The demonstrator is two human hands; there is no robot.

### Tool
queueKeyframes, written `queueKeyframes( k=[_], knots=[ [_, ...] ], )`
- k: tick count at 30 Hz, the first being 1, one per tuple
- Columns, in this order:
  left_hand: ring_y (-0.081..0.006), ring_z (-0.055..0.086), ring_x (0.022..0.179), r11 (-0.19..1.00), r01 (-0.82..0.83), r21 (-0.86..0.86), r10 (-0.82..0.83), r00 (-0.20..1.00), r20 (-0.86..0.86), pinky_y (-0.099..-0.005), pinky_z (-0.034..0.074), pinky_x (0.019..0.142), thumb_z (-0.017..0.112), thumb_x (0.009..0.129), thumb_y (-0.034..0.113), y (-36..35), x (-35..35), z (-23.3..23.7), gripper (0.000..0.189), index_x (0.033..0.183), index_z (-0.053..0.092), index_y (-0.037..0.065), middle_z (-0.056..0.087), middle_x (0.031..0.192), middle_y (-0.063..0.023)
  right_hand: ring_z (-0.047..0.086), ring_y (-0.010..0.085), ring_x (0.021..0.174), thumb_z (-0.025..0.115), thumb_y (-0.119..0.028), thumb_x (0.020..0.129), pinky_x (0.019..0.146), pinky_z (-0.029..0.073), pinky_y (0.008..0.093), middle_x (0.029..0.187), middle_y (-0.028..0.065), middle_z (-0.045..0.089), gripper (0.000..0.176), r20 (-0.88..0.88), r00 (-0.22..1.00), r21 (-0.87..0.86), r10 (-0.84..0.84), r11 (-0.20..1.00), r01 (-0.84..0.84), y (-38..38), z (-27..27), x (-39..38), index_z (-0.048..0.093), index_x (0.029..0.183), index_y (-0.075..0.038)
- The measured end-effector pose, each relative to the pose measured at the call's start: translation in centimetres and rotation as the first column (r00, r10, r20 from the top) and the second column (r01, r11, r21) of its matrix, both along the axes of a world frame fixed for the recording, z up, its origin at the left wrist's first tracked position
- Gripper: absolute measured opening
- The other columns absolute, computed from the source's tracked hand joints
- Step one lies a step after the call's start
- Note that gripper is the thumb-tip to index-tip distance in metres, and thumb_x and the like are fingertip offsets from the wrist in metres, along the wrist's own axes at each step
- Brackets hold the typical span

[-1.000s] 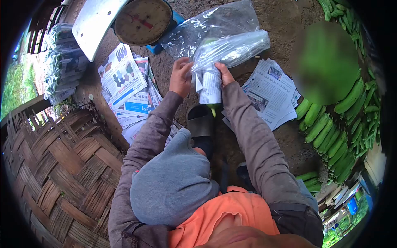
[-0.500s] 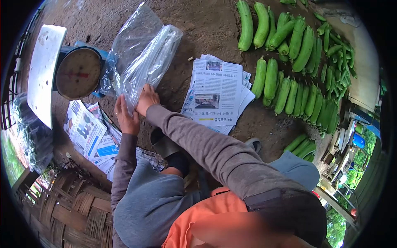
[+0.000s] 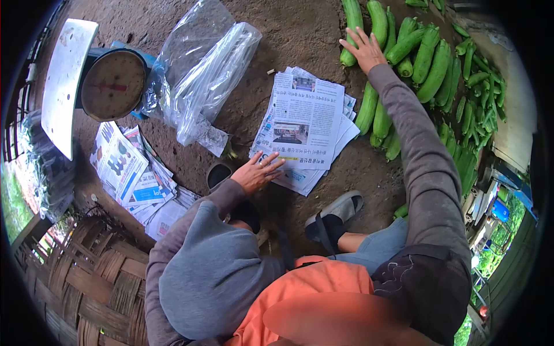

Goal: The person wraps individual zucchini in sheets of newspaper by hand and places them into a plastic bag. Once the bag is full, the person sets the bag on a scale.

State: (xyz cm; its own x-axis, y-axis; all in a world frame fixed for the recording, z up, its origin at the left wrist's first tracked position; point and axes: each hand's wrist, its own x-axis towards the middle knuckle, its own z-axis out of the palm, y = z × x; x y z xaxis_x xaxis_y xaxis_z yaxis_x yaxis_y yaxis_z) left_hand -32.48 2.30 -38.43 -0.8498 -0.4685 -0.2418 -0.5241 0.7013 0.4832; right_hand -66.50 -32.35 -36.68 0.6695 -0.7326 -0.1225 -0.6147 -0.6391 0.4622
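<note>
My right hand [image 3: 367, 53] reaches out with fingers spread over the near end of a long green gourd [image 3: 353, 23] in the far row; whether it touches is hard to tell. My left hand [image 3: 258, 172] is open, fingers apart, at the lower left edge of a stack of newspaper sheets [image 3: 309, 112]. It holds nothing. Left of that stack lies a clear plastic bag [image 3: 222, 72] on the ground, away from both hands. A piece of printed paper [image 3: 209, 137] shows at the bag's near end.
A dial scale [image 3: 112, 85] with a metal pan [image 3: 68, 86] stands at the left. Below it lies another newspaper pile [image 3: 135, 179]. A woven basket [image 3: 107, 277] is at lower left. More gourds [image 3: 435, 69] and smaller green pods [image 3: 485, 86] cover the right side.
Both hands have left the plastic bag. My right hand has swung far right to the gourds; my left has moved right and down to the newspaper stack. The view has shifted slightly.
</note>
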Motion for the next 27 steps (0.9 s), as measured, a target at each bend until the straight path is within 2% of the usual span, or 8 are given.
queueKeyframes(
  k=[7,11,12,15,16,20,24,27],
  knots=[
    [-0.0258,0.017,0.143,0.986,-0.080,-0.148,0.087,0.995,0.040,-0.0501,0.021,0.112,0.048,0.088,0.020,-1.2,-1.2,-1.8,0.054,0.140,0.041,0.010,0.022,0.154,-0.0036,0.021,0.0179,0.141,0.046,-0.007,0.090,0.114,0.019,0.0530,0.146,-0.0046,0.037,0.044,-0.158,0.986,0.180,0.047,0.983,-0.018,-1.9,1.1,0.5,0.051,0.129,-0.026],
    [-0.0253,0.023,0.140,0.980,-0.123,-0.156,0.133,0.990,0.057,-0.0502,0.024,0.111,0.056,0.085,0.026,-2.1,-1.5,-2.1,0.058,0.139,0.042,0.009,0.028,0.151,-0.0036,0.032,0.0204,0.137,0.069,-0.019,0.078,0.115,0.018,0.0532,0.136,-0.0002,0.047,0.046,0.347,0.935,0.167,0.076,0.976,-0.141,-0.2,3.5,1.8,0.054,0.121,-0.019],
    [-0.0258,0.026,0.138,0.973,-0.145,-0.179,0.156,0.987,0.049,-0.0504,0.027,0.110,0.058,0.084,0.028,-2.0,-1.7,-2.2,0.056,0.136,0.046,0.010,0.032,0.148,-0.0042,0.042,0.0242,0.131,0.077,-0.020,0.069,0.115,0.019,0.0533,0.130,0.0065,0.053,0.059,0.503,0.853,0.118,0.137,0.967,-0.224,1.0,4.7,3.0,0.051,0.122,-0.017],
    [-0.0280,0.029,0.136,0.973,-0.190,-0.128,0.198,0.979,0.048,-0.0505,0.029,0.109,0.058,0.082,0.026,-1.8,-2.1,-1.5,0.050,0.130,0.052,0.009,0.034,0.146,-0.0069,0.056,0.0268,0.106,0.079,-0.032,0.060,0.108,0.029,0.0516,0.097,0.0098,0.062,0.049,0.674,0.697,0.088,0.245,0.910,-0.405,7.6,9.1,8.4,0.061,0.101,-0.013],
    [-0.0288,0.031,0.135,0.968,-0.190,-0.163,0.196,0.980,0.021,-0.0504,0.029,0.109,0.058,0.082,0.025,-1.7,-2.2,-1.6,0.049,0.127,0.054,0.009,0.036,0.144,-0.0081,0.058,0.0267,0.093,0.077,-0.033,0.059,0.108,0.029,0.0519,0.089,0.0102,0.060,0.047,0.704,0.694,0.195,0.150,0.899,-0.392,10.1,8.5,10.1,0.060,0.097,-0.010],
    [-0.0325,0.038,0.131,0.948,-0.198,-0.251,0.192,0.980,-0.048,-0.0508,0.031,0.108,0.057,0.080,0.021,-1.0,-2.2,-2.9,0.043,0.120,0.058,0.006,0.043,0.139,-0.0126,0.055,0.0291,0.097,0.080,-0.046,0.060,0.102,0.031,0.0544,0.092,0.0112,0.057,0.060,0.466,0.885,0.368,-0.019,0.913,-0.175,18.2,4.3,16.7,0.054,0.098,-0.008],
    [-0.0350,0.039,0.131,0.948,-0.268,-0.170,0.242,0.957,-0.158,-0.0517,0.032,0.107,0.055,0.080,0.017,-1.1,-1.8,-3.0,0.041,0.118,0.059,0.003,0.048,0.134,-0.0143,0.049,0.0300,0.107,0.082,-0.039,0.063,0.090,0.038,0.0490,0.107,0.0114,0.051,0.061,0.440,0.797,0.624,-0.413,0.779,0.059,19.9,0.4,17.5,0.053,0.108,-0.010],
    [-0.0362,0.040,0.131,0.956,-0.278,-0.090,0.256,0.945,-0.202,-0.0516,0.032,0.107,0.049,0.083,0.018,-1.0,-1.3,-2.8,0.040,0.117,0.059,-0.001,0.051,0.132,-0.0154,0.049,0.0285,0.107,0.082,-0.035,0.062,0.089,0.040,0.0433,0.106,0.0100,0.051,0.064,0.426,0.781,0.623,-0.457,0.774,0.113,20.6,0.8,14.4,0.053,0.114,-0.011]
  ],
)
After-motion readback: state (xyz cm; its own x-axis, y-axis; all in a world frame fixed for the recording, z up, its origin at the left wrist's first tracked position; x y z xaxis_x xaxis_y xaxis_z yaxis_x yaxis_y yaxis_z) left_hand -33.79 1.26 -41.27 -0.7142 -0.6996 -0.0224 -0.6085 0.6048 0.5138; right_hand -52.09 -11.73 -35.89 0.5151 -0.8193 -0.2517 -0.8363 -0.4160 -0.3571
